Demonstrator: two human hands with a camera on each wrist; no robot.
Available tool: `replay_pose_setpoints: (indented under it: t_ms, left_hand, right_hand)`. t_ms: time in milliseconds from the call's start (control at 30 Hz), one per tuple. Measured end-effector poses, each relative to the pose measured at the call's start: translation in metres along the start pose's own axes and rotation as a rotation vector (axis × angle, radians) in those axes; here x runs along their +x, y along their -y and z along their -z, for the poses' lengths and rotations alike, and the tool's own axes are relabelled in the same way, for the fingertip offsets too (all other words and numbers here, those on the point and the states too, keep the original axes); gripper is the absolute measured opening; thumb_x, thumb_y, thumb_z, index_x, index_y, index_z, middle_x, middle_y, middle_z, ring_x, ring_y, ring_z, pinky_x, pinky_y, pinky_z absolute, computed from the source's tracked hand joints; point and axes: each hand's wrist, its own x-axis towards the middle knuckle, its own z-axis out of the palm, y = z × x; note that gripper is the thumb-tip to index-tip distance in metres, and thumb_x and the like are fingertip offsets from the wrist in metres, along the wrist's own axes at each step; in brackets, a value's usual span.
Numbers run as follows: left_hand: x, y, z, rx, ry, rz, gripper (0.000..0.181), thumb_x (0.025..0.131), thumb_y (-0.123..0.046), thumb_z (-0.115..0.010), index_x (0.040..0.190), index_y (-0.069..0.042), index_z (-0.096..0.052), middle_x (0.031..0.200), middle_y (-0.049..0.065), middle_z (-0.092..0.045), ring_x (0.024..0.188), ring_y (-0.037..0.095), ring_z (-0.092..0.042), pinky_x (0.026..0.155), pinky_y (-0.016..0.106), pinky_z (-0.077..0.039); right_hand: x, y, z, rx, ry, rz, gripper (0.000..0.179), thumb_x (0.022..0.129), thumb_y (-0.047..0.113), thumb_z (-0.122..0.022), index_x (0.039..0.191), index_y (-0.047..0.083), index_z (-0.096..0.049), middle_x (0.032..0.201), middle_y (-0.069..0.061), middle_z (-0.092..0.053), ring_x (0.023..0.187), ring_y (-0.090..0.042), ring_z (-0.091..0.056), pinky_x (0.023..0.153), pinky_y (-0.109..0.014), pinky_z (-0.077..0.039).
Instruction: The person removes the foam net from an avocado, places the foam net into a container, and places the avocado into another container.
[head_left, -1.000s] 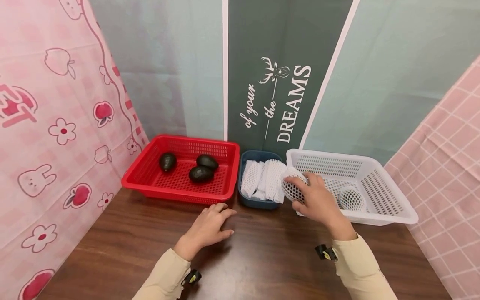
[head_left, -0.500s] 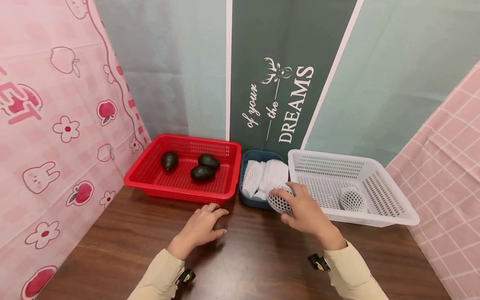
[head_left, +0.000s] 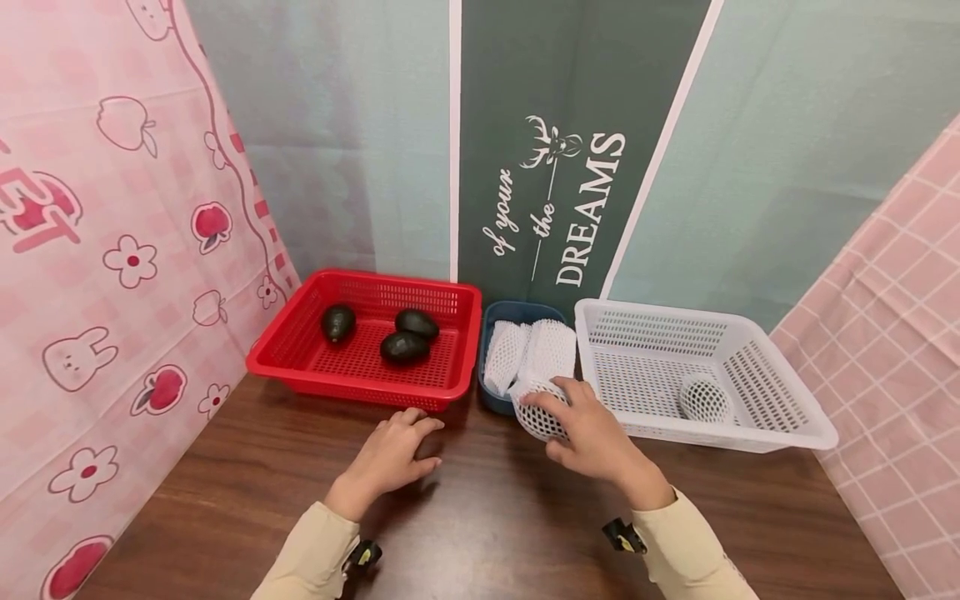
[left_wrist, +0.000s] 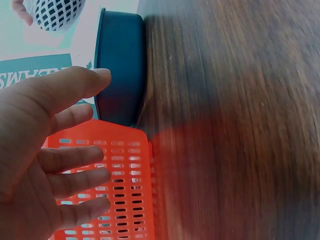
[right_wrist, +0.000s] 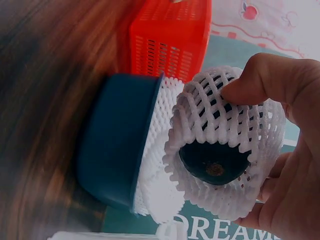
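Observation:
My right hand (head_left: 596, 433) grips an avocado (right_wrist: 214, 162) sleeved in a white foam net (right_wrist: 215, 117), thumb on one side and fingers on the other. The dark end of the fruit shows through the net's opening in the right wrist view. It hangs over the near edge of a blue bin (head_left: 497, 402) that holds several foam nets (head_left: 551, 346). My left hand (head_left: 386, 458) is held over the table in front of the red basket (head_left: 300, 379), fingers extended and apart, with nothing in them. Three bare avocados (head_left: 405, 347) lie in that basket.
To the right stands a white basket (head_left: 798, 433) with one netted avocado (head_left: 705, 398) inside. The three containers line up along the back of the wooden table (head_left: 480, 533), against a hanging cloth (head_left: 360, 150). Pink cloths flank both sides.
My right hand has carried the netted avocado leftward and nearer, from the white basket's left edge to the front of the blue bin. The left hand has drifted slightly left.

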Motion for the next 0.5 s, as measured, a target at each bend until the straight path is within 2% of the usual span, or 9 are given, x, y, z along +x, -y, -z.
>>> replay_pose_setpoints:
  t_ms: [200, 500]
  left_hand:
    - [-0.003, 0.005, 0.003, -0.004, -0.008, 0.028, 0.044, 0.070, -0.027, -0.079, 0.108, -0.010, -0.065, 0.099, 0.009, -0.056, 0.087, 0.029, -0.056, 0.067, 0.044, -0.045]
    - [-0.010, 0.013, 0.004, -0.010, -0.012, 0.065, 0.044, 0.070, -0.027, -0.080, 0.107, -0.010, -0.066, 0.101, 0.011, -0.057, 0.088, 0.030, -0.057, 0.068, 0.046, -0.046]
  right_hand:
    - [0.002, 0.003, -0.010, 0.008, 0.010, -0.005, 0.059, 0.062, 0.014, -0.070, 0.118, 0.027, -0.057, 0.120, -0.016, -0.047, 0.103, -0.033, -0.045, 0.068, -0.044, -0.047]
    - [0.004, 0.005, -0.029, 0.079, 0.050, 0.028, 0.059, 0.064, 0.011, -0.070, 0.119, 0.027, -0.057, 0.121, -0.013, -0.047, 0.107, -0.031, -0.044, 0.078, -0.043, -0.046]
